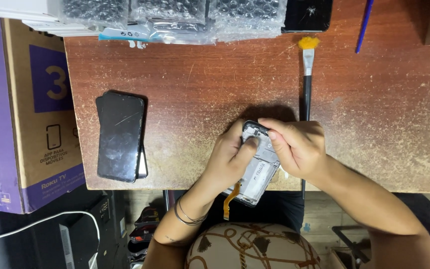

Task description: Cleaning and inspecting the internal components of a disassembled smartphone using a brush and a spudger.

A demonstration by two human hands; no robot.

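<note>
Both my hands hold an opened phone frame [258,172] over the near edge of a worn brown table [195,89]. My left hand [230,159] grips its left side, thumb pressing on the inner face near the top. My right hand [297,147] grips the right side, fingers curled over the top corner. The frame is silver-grey inside, and an orange flex cable [230,200] hangs from its lower end.
A stack of dark phones [120,135] lies at the table's left. A black-handled brush with yellow bristles [307,74] lies beyond my hands. Bubble-wrapped parts [195,17] and a cracked black screen [307,15] line the far edge. A cardboard box [31,109] stands left.
</note>
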